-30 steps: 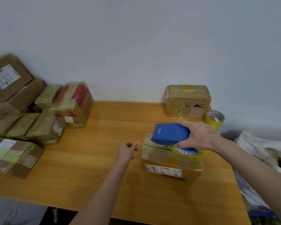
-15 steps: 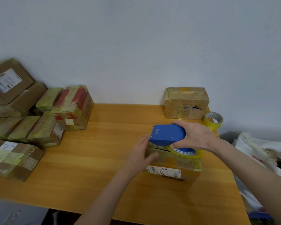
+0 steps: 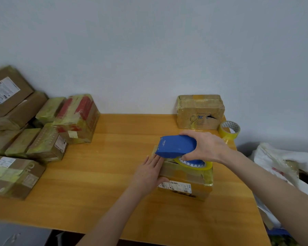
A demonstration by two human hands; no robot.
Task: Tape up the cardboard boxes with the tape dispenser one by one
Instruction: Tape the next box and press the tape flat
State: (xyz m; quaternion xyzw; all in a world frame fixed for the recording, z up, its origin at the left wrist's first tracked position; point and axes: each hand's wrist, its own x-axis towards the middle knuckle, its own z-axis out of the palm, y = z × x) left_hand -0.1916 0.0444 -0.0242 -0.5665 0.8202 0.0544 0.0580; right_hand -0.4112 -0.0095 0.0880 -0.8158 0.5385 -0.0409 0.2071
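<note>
Near right edge of orange wooden table (image 3: pixel 114 174), curls right hand (image 3: pixel 209 148) round blue plastic tape dispenser (image 3: pixel 176 145), presses left hand (image 3: pixel 148 173), fingers straight and joined, against brown cardboard box (image 3: pixel 185 174), risks skewed tape through slipping.

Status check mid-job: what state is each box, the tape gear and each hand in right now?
Front box: closed, tape on it, flat on the table.
Tape dispenser: at the front box's top, yellow roll loaded.
Right hand: grips the tape dispenser.
Left hand: flat, fingers straight, against the front box's left end.
Spare tape roll: idle beside the back box.
Back box: taped, front torn.
Left pile of boxes: taped, stacked.
</note>
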